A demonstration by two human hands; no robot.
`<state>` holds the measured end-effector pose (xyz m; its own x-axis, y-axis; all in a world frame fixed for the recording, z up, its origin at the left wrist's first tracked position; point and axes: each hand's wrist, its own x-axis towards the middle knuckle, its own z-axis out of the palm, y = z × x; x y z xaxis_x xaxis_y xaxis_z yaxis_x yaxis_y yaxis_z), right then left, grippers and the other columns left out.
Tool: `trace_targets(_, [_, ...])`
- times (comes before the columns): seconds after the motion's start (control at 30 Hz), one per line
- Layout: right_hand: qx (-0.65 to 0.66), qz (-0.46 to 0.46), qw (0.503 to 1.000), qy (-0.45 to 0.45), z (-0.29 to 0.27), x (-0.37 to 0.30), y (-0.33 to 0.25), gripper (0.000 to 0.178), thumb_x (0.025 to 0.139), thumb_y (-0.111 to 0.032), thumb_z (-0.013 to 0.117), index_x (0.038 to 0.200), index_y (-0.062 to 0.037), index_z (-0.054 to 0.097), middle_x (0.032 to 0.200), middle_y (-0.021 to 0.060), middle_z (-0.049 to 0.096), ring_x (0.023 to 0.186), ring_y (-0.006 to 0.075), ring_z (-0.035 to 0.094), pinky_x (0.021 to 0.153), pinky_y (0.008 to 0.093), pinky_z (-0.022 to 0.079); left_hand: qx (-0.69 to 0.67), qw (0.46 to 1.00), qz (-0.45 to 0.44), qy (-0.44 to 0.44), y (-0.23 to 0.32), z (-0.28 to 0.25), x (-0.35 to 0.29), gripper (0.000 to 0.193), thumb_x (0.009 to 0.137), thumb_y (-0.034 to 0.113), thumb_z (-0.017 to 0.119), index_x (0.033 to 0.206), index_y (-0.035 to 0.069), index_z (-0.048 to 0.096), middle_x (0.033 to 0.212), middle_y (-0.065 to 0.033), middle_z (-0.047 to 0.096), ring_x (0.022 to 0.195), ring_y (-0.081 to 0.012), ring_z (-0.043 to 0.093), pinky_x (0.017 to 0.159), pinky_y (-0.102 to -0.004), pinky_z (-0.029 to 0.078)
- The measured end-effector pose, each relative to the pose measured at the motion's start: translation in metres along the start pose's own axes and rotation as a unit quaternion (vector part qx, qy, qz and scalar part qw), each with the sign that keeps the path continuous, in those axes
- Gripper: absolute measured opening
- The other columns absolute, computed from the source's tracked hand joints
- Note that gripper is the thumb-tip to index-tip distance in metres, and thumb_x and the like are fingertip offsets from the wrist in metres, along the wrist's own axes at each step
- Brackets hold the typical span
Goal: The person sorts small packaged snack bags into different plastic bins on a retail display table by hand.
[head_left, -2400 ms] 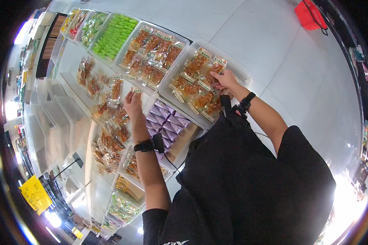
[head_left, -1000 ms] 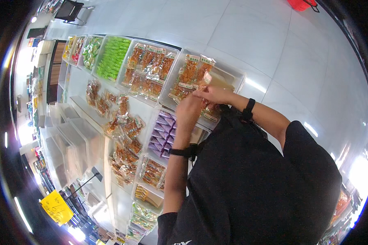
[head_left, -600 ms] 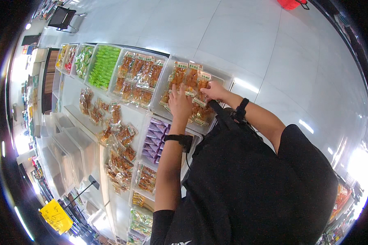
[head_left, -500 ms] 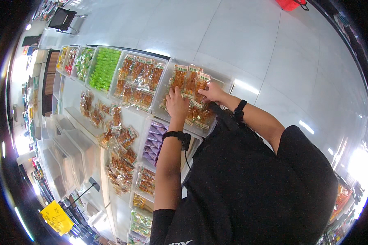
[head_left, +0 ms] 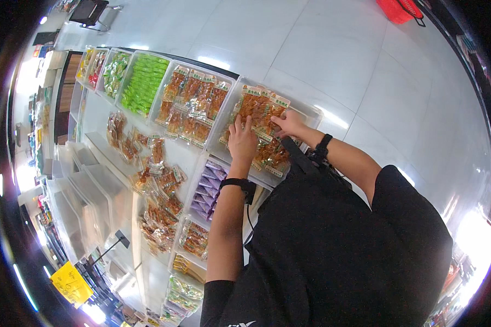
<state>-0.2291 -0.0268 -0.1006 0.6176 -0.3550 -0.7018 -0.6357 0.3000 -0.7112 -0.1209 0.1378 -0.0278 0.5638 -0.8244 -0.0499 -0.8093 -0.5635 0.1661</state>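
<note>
A clear plastic bin (head_left: 227, 121) holds flat, see-through snack packets (head_left: 251, 103) with brown contents and pale header labels, laid in rows. Over the bin's left side, my left hand (head_left: 243, 143) rests with its fingers spread, the tips touching the packets. At the right side, my right hand (head_left: 290, 124) has its fingers and thumb closed at the edge of a snack packet (head_left: 275, 109) in the upper row. Part of that grip is hidden behind the fingers. Both wrists wear black straps, and a dark strap-like piece hangs beside the right wrist.
Neighbouring bins hold similar brown packets (head_left: 193, 101), green packets (head_left: 144, 82) and purple packets (head_left: 206, 191). Loose brown packets (head_left: 161, 210) lie heaped on the white surface to the left. Stacked clear bins (head_left: 87, 201) stand farther left. A red basket (head_left: 399, 11) sits on the floor.
The view has shifted slightly. The upper-row packets under my hands now lie closer together, side by side. Both hands stay over the same bin; the left fingers are more spread.
</note>
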Motion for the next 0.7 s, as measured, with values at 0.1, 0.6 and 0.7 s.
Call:
trace_targets(0.1, [0.016,0.063,0.998,-0.017,-0.008,-0.033,-0.027,0.046,0.092,-0.032,0.063,0.105,0.0098,0.05,0.069,0.0162,0.063,0.056,0.026,0.068,0.042,0.0317,0.054,-0.009,0.999,-0.025,-0.017,-0.002,-0.002,-0.002,0.055,0.084,0.023,0.063,0.135,0.013,0.05,0.139,-0.0155,0.044,0.118,-0.0384,0.046,0.096,-0.0449,0.045])
trace_targets(0.6, [0.126,0.03,0.991,-0.031,-0.006,-0.055,-0.036,0.027,0.092,-0.023,0.06,0.086,0.0026,0.052,0.068,0.0138,0.062,0.057,0.0217,0.065,0.042,0.0293,0.053,-0.344,0.913,-0.172,0.132,-0.011,-0.068,-0.11,0.035,0.084,0.013,0.064,0.117,0.003,0.056,0.109,-0.0158,0.062,0.091,-0.0314,0.063,0.081,-0.0387,0.05])
trace_targets(0.7, [0.064,0.01,0.998,-0.029,0.011,-0.05,-0.038,0.024,0.091,-0.022,0.06,0.083,-0.0002,0.053,0.071,0.012,0.062,0.058,0.0202,0.065,0.042,0.0271,0.049,-0.342,0.885,-0.259,0.182,-0.035,-0.068,-0.153,0.034,0.084,0.012,0.064,0.116,0.002,0.057,0.104,-0.015,0.064,0.088,-0.0281,0.064,0.078,-0.0368,0.051])
